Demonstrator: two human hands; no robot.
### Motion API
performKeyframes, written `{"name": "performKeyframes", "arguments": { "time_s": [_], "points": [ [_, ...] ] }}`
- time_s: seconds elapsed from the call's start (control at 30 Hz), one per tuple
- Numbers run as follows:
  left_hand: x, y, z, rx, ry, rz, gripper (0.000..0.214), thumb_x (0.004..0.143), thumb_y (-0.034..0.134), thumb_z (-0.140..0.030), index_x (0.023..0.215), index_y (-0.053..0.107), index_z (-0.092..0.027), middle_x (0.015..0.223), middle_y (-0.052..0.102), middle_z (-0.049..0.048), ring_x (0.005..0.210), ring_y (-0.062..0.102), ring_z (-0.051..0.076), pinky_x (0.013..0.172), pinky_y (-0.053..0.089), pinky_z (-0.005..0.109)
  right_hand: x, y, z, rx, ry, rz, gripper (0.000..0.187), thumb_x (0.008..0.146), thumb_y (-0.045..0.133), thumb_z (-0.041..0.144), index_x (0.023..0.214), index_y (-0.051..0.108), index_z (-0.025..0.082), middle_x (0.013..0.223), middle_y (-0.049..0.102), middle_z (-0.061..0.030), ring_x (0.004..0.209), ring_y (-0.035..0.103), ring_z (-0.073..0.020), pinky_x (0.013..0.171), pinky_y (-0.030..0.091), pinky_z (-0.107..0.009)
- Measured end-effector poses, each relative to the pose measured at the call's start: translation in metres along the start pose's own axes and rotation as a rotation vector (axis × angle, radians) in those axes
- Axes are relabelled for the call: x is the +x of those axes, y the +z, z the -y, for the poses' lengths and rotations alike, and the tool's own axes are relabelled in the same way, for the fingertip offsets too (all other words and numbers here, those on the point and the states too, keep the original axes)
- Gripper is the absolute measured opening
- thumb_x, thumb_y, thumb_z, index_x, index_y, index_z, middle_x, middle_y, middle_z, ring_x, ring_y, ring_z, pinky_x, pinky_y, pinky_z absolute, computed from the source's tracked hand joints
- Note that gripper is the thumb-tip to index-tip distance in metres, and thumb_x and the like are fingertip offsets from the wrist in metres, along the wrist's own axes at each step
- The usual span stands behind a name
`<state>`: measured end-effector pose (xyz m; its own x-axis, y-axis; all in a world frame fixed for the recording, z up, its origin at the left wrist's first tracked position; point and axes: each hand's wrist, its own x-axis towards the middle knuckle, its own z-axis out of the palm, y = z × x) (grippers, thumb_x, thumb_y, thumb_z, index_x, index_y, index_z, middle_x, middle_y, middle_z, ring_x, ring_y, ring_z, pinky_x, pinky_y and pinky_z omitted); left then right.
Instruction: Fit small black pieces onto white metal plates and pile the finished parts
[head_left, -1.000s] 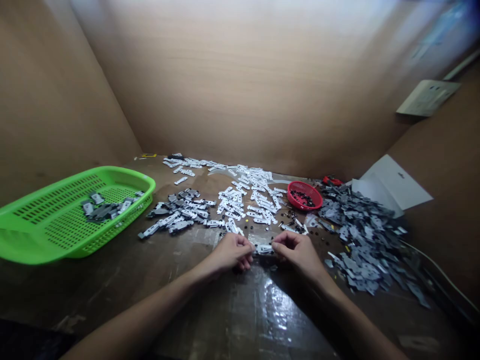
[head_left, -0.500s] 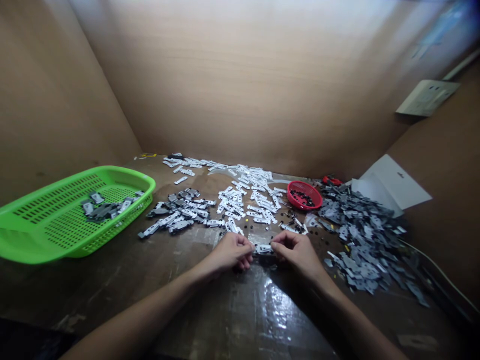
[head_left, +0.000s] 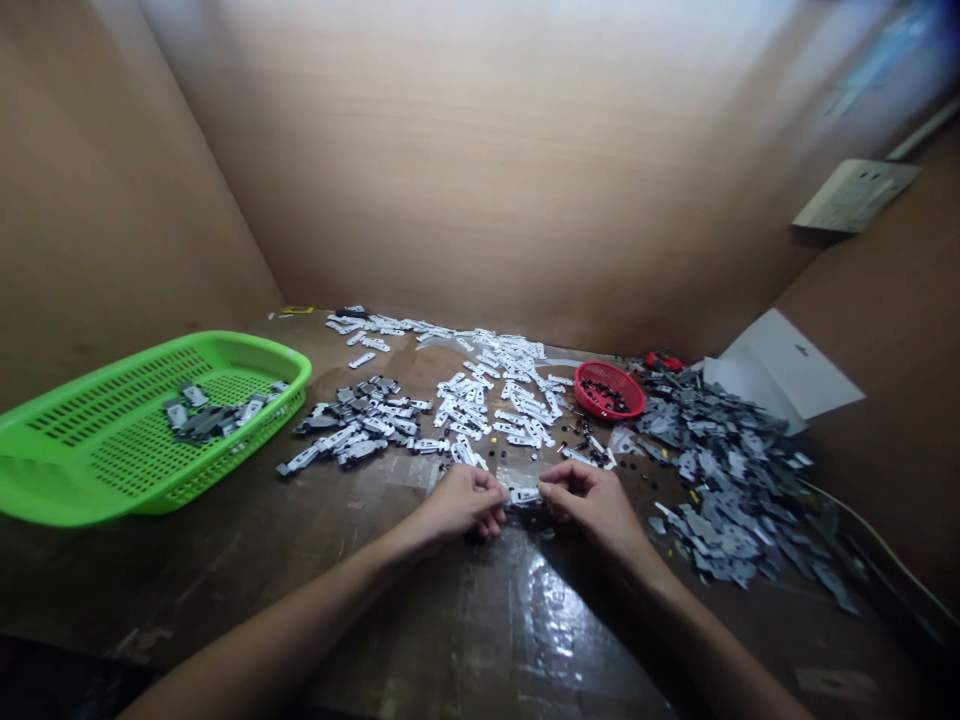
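My left hand (head_left: 474, 503) pinches the left end of a small white toy car chassis (head_left: 525, 496) just above the tabletop. At its other end, my right hand (head_left: 583, 495) has thumb and forefinger closed on it. The fingers hide both ends of the piece, and its fine details are too small to make out. Just beyond the hands lie loose white chassis pieces (head_left: 459, 405) in a scattered pile. Small black wheel-like parts fill a round red basket (head_left: 609, 417) beyond my right hand, and a few more lie loose near it.
A green perforated basket (head_left: 67, 510) at the left holds several grey-and-white pieces. Beside it lies a heap of joined grey-and-white pieces (head_left: 360, 425). Flat grey parts (head_left: 739, 480) are heaped at the right, before a white card (head_left: 795, 365). Wooden panels (head_left: 480, 180) enclose the table.
My right fingers have shifted very slightly left along the chassis, which has turned a little. My left hand and the surrounding piles look the same.
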<state>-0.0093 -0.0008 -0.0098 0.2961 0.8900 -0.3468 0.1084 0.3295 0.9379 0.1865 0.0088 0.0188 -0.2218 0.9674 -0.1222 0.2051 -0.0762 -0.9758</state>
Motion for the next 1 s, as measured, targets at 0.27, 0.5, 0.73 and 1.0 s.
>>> {"name": "performKeyframes", "arguments": {
  "time_s": [0.27,0.5,0.73,1.0],
  "points": [
    [-0.002,-0.001,-0.005,-0.028,-0.001,-0.005,0.024,0.072,0.057,-0.035,0.071,0.057,-0.011,0.061,0.062,0.0040,0.046,0.057,0.009,0.042,0.040,0.017,-0.003,-0.003,0.004,-0.116,-0.061,-0.085,0.027,0.070,0.062,0.040,0.076,0.068,0.014,0.068,0.064,-0.0035,0.060,0.054,-0.0141,0.056,0.040,-0.024],
    [-0.005,0.000,-0.010,-0.047,0.021,-0.014,0.024,0.072,0.057,-0.035,0.070,0.056,-0.012,0.059,0.062,0.0024,0.047,0.056,0.008,0.044,0.040,0.016,0.002,-0.006,-0.005,-0.011,0.016,-0.046,0.035,0.067,0.064,0.043,0.087,0.067,0.014,0.064,0.061,-0.0022,0.050,0.046,-0.0098,0.045,0.033,-0.021],
    [-0.006,-0.001,-0.012,-0.054,0.075,-0.001,0.026,0.073,0.057,-0.038,0.072,0.056,-0.012,0.060,0.062,0.0021,0.047,0.056,0.008,0.046,0.041,0.017,0.004,-0.008,-0.012,0.170,0.167,0.115,0.039,0.068,0.063,0.049,0.077,0.065,0.011,0.047,0.041,0.0054,0.039,0.027,-0.0044,0.037,0.020,-0.019],
    [-0.008,-0.004,-0.015,-0.041,0.072,0.026,0.027,0.072,0.057,-0.038,0.071,0.056,-0.012,0.060,0.062,0.0023,0.048,0.057,0.009,0.046,0.041,0.017,0.003,-0.007,-0.009,0.255,0.240,0.191,0.039,0.065,0.065,0.050,0.062,0.058,0.012,0.044,0.032,0.0076,0.038,0.022,-0.0035,0.037,0.017,-0.019]
  ]
}}
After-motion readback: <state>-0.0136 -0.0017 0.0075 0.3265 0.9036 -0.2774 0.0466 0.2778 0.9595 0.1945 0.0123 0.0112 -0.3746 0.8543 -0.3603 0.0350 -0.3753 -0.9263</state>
